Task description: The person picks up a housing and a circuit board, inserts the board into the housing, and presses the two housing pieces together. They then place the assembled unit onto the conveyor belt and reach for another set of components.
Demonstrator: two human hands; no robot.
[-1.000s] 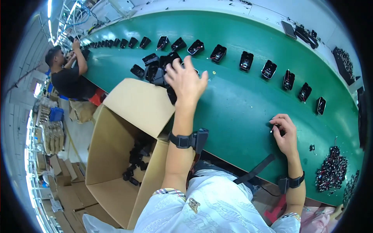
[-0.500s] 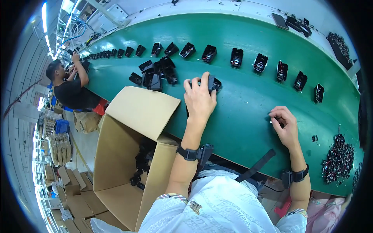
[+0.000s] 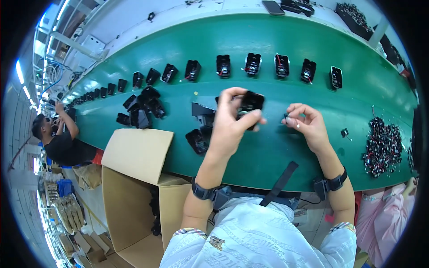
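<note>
My left hand (image 3: 229, 117) grips a black plastic housing (image 3: 253, 101), its open side turned up, just above the green table. To the right of it, my right hand (image 3: 308, 125) is closed in a pinch on a small black part (image 3: 286, 116) with a white tip; its exact kind is too small to make out. Beside my left wrist lie more black housings (image 3: 196, 140), partly hidden by the forearm. A heap of small wired parts (image 3: 383, 147) with red, black and white bits sits at the right, and a single wired part (image 3: 345, 133) lies apart from it.
Black housings (image 3: 223, 66) stand in a long row across the green table (image 3: 268, 156). A jumbled group of housings (image 3: 142, 109) lies left. An open cardboard box (image 3: 134, 152) stands at the near left edge. Farther left, a co-worker (image 3: 58, 138) sits at the table. A phone (image 3: 273, 7) rests on the back ledge.
My left hand has picked up a housing and now holds it open side up. My right hand has moved left toward it with the small part pinched. The whole view has shifted right.
</note>
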